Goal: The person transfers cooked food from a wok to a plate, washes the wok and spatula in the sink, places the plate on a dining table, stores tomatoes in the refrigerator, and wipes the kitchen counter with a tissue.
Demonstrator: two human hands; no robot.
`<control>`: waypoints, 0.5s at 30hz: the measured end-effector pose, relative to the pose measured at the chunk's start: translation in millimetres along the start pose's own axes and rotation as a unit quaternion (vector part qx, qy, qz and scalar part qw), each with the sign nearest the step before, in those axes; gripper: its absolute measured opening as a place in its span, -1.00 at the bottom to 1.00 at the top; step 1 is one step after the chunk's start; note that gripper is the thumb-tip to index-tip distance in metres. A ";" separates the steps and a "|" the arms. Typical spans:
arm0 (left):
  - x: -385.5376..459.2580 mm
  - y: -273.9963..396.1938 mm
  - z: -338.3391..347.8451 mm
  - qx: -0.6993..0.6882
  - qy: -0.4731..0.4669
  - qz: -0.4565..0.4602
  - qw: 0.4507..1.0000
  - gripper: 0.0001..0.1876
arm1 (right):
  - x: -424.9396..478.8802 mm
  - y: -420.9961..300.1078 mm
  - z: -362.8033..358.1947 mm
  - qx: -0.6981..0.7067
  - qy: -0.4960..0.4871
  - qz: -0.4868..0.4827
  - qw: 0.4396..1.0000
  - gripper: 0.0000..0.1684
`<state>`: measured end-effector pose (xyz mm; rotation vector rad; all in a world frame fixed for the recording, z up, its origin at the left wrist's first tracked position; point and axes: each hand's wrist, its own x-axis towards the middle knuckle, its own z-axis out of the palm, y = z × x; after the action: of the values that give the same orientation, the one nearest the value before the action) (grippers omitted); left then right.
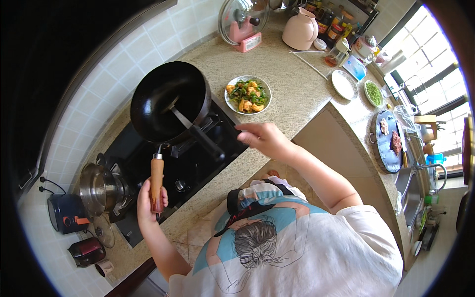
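Observation:
My left hand [151,198] is closed around the wooden handle of a black wok [169,83], which sits at the gas hob [226,130]. In the wok rests a metal spatula [182,118], its black handle leaning out over the rim. My right hand [261,138] is held above the counter's front edge, to the right of the spatula handle, with thumb and index finger extended and nothing seen between them. Just beyond it, a patterned white plate [268,87] holds stir-fried green vegetables and yellow-orange pieces.
A steel pot [97,189] stands on the hob's left. Behind are a glass lid [223,22] on a pink stand and a pink jug [300,31]. To the right lie a white plate [343,84], chopped greens [373,93], and a round board [382,148] with meat and a knife [400,137].

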<state>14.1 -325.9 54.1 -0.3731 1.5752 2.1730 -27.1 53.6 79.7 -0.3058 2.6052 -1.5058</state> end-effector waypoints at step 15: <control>-0.2 -130.0 -37.5 0.037 0.503 0.019 0.864 -0.70 | 90.6 237.8 -62.4 0.299 0.009 0.310 0.902 -0.68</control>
<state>76.5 -327.2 -66.0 -1.6610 2.1304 2.0028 -155.2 200.6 -95.2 0.5429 1.8141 -1.8957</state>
